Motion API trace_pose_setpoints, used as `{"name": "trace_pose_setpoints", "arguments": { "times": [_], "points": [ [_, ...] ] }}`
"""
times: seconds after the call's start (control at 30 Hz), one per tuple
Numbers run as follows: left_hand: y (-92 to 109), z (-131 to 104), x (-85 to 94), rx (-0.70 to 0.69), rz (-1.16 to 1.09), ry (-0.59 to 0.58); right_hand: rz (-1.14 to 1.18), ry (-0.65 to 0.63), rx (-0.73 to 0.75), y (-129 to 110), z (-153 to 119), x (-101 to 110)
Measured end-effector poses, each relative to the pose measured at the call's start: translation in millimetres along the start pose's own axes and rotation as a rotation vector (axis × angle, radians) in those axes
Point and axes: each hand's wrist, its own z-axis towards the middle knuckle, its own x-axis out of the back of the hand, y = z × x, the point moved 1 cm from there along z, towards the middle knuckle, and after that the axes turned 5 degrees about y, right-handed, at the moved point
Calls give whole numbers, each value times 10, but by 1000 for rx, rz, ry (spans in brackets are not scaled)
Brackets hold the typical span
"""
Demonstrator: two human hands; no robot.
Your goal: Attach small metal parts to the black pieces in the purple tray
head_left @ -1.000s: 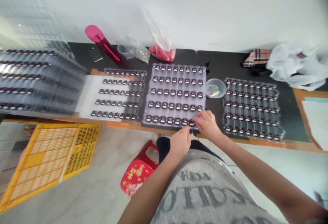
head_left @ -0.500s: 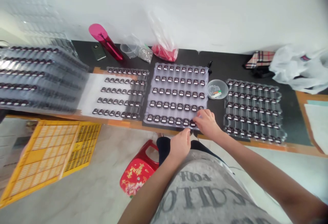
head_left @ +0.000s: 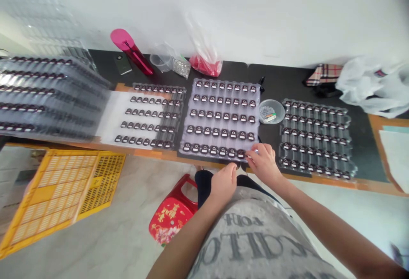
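Note:
A pale plastic tray with rows of small black parts lies in front of me on the dark table. My right hand is at its lower right corner, fingers pinched beside the last black part of the front row; what they hold is too small to name. Below the tray's front edge is my left hand, its fingers curled together, and anything inside is hidden. Close to the tray's right side sits a clear round bowl with small pieces and a green and orange item.
Left, another filled tray and a tall stack of trays. Right, a filled clear tray and white plastic bags. Behind, a pink bottle and a red bag. Below, a yellow crate and red stool.
My right hand has moved slightly down and right, uncovering the right end of the tray's lower rows. My left hand has shifted very slightly downward.

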Motion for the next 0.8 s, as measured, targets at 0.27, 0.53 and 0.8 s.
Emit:
{"name": "trace_pose_setpoints", "arguments": {
  "times": [0.27,0.53,0.8],
  "points": [
    [-79,-145,111,48,-264,-124,72,59,-156,-221,-274,-9],
    [-287,-5,506,-48,-371,-328,100,191,-422,-549,-338,-172],
    [-566,219,896,-208,-277,-482,-10,335,-700,-863,-208,-346]
  ]
}}
